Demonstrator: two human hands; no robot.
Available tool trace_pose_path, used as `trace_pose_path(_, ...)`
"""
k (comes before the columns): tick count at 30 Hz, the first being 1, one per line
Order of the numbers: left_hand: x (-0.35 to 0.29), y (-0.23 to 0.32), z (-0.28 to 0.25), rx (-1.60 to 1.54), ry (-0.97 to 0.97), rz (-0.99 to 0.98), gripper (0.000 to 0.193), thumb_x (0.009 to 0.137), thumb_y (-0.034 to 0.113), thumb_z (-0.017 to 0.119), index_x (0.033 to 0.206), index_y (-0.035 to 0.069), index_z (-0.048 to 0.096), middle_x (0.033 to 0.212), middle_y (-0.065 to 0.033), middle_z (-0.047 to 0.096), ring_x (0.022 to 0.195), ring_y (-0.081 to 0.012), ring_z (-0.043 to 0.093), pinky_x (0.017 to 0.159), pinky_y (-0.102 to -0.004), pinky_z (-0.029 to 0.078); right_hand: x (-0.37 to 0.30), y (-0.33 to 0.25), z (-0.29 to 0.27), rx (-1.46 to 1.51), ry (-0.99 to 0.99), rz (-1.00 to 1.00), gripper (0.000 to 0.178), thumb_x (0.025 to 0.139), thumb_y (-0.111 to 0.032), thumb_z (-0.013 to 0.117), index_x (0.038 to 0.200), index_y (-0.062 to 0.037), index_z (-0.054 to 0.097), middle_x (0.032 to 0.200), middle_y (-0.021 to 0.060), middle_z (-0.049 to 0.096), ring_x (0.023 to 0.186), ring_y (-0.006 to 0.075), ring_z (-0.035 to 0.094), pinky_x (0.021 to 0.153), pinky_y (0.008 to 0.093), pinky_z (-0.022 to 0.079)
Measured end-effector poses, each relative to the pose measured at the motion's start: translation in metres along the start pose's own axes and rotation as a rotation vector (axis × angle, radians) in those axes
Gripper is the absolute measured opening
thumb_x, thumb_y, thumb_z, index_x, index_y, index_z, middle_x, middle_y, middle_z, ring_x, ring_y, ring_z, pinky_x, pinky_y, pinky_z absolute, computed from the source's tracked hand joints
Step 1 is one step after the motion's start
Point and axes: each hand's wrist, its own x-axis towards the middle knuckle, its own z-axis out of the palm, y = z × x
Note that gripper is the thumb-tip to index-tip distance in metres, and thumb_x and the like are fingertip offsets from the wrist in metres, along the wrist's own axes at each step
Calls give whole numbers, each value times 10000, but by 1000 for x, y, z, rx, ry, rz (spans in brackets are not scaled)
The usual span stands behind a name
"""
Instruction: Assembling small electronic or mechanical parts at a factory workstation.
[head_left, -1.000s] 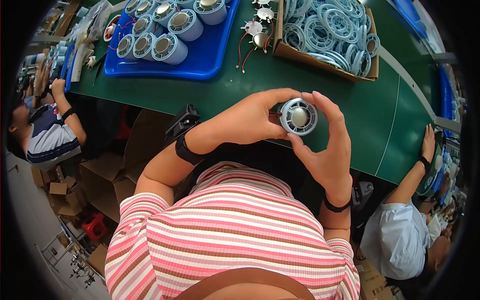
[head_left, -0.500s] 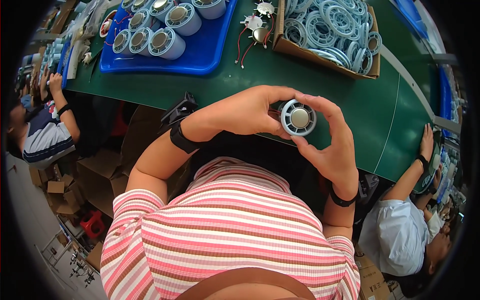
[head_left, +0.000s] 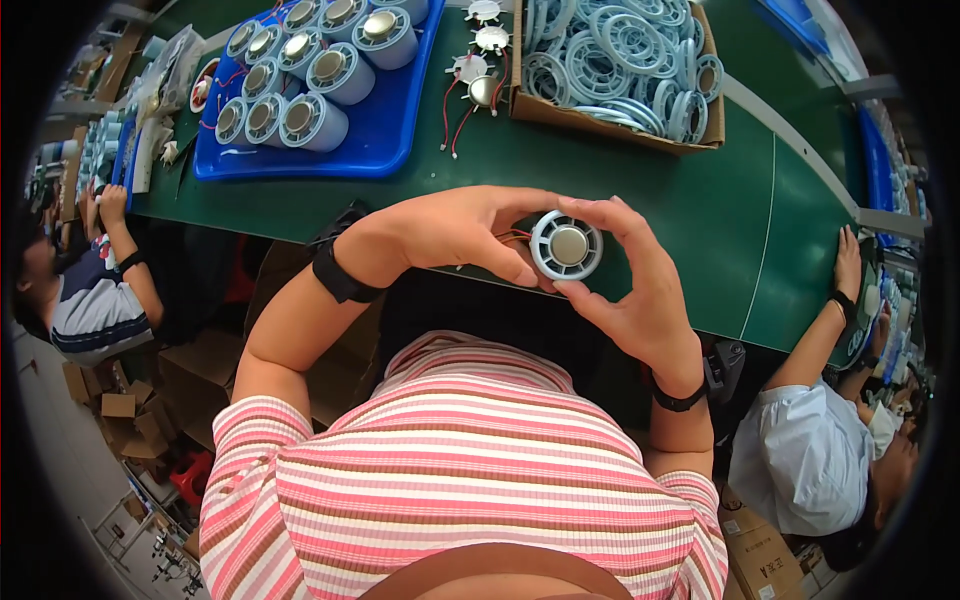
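In front of my chest I hold a pale blue slotted ring point(head_left: 546, 246) with a round silver disc point(head_left: 570, 245) in its middle. My right hand point(head_left: 645, 300) pinches its rim, index finger at the top and thumb at the bottom. My left hand point(head_left: 450, 230) curls around the other side, its index finger reaching the top of the rim. The left thumb lies beside the lower left rim, and the other left fingers are mostly hidden behind the part. Red wires point(head_left: 516, 236) run from the ring toward the left palm.
A blue tray point(head_left: 390, 130) at the far left carries several pale blue cups with silver discs. Loose silver discs with wires point(head_left: 482, 91) lie beside a cardboard box point(head_left: 640, 137) full of pale blue rings point(head_left: 608, 50). Other people sit at the left point(head_left: 100, 305) and right point(head_left: 800, 460).
The ring and both hands sit slightly farther left in view. My left thumb has slid back from the ring's rim, and more red wire shows. The tray and box appear shifted left as well.
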Motion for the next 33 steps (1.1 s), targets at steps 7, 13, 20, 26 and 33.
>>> trace_pose_path(7, 7, 10, -3, -254, 158, -252, 658, 909, 142, 744, 1473, -23, 449, 1339, -142, 601, 1203, -243, 631, 942, -402, 606, 1, 22, 4, 151, 69, -2, 663, 782, -131, 812, 1381, -120, 529, 1310, 61, 623, 1221, 286, 590, 1181, 570, 306)
trace_pose_path(13, 30, 3, 3, -225, 172, -121, 596, 946, 134, 685, 1468, -20, 442, 1323, -161, 604, 1155, -265, 660, 871, -428, 644, 8, 41, 6, 134, 253, -82, 650, 787, -171, 790, 1376, -114, 519, 1258, 117, 588, 1224, 337, 539, 1163, 569, 301)
trace_pose_path(20, 29, -19, 43, -37, 589, 180, 572, 1023, 140, 579, 1517, -3, 329, 1498, -176, 449, 1120, -258, 679, 859, -343, 618, -2, 53, 10, -248, 535, -118, 645, 791, -101, 744, 1404, -162, 552, 1386, 104, 523, 1299, 332, 480, 1147, 535, 322)
trace_pose_path(26, 29, -12, 51, 319, 548, 196, 449, 1003, 64, 570, 1432, -7, 456, 1496, -160, 457, 1129, -227, 667, 851, -280, 567, -54, 129, -107, -707, 806, 195, 690, 788, -49, 732, 1438, -150, 524, 1468, 159, 465, 1324, 396, 430, 1134, 512, 329)
trace_pose_path(33, 24, -20, 60, 437, 483, 243, 396, 949, -20, 603, 1341, -24, 543, 1402, -132, 520, 1118, -203, 652, 857, -251, 533, -76, 128, -121, -702, 1198, 352, 622, 841, -38, 707, 1430, -90, 510, 1483, 164, 455, 1340, 419, 407, 1125, 509, 348)
